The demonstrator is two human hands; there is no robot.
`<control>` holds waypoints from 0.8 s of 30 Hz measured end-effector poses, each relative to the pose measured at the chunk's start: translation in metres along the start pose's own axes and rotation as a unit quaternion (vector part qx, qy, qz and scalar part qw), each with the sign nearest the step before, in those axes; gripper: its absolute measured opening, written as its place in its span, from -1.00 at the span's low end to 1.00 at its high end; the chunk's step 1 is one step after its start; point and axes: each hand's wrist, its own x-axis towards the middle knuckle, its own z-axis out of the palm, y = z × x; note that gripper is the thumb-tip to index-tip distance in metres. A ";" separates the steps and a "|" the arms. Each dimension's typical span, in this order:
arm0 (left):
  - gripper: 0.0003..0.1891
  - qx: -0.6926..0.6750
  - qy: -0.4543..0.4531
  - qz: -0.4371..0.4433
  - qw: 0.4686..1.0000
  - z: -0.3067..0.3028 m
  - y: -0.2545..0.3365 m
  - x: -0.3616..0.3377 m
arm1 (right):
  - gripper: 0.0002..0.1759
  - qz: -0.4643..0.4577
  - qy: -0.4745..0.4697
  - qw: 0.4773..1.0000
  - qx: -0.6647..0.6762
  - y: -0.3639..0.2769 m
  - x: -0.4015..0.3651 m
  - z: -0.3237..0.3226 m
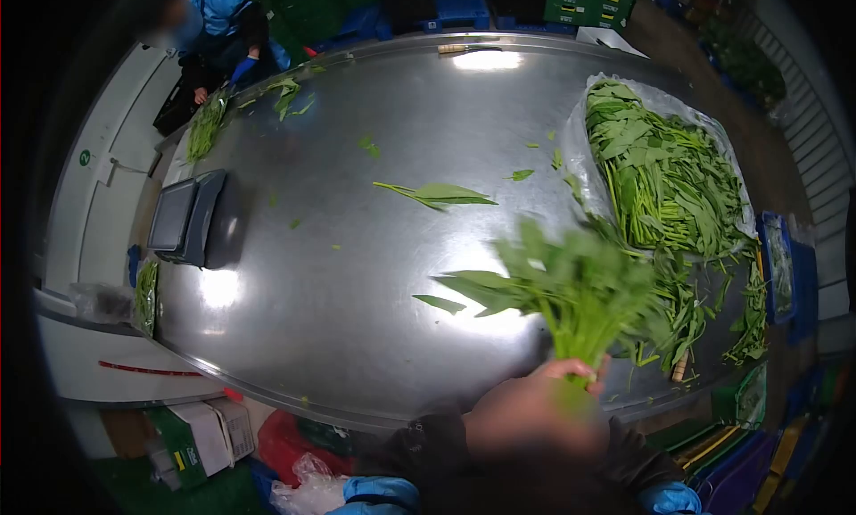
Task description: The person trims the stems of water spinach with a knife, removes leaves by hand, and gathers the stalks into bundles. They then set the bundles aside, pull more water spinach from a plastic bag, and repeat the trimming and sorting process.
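Note:
A bunch of long-stemmed leafy greens (580, 314), perhaps water spinach, stands upright above the near edge of the steel table, its leaves smeared by motion. My left hand (526, 408) is closed around the lower stems, with fingers showing at the front. Low beside it, my right hand (593, 435) is blurred near the stem ends, and its fingers cannot be made out. To the right, a clear plastic liner (575, 149) holds a large heap of the same greens (664, 172). Loose greens (678, 310) lie between that heap and the bunch.
A single leafy sprig (441, 194) lies mid-table. A knife (468, 49) rests at the far edge, and a wooden-looking handle (680, 367) shows at the near right. At the left are a scale (187, 216) and bagged greens (145, 296). A co-worker (223, 33) handles greens at the far left.

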 end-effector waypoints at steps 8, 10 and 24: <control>-0.36 0.230 0.016 0.199 0.952 0.101 0.172 -0.135 | -0.77 -0.066 0.103 0.992 -0.016 -0.034 0.043 0.009; -0.41 0.326 0.125 0.367 0.862 0.110 0.222 -0.164 | -0.75 -0.044 0.137 0.986 -0.087 -0.059 0.063 -0.010; -0.52 0.835 0.532 0.121 -0.072 -0.127 0.461 -0.267 | -0.33 -0.206 0.234 0.867 -0.389 -0.127 0.309 -0.078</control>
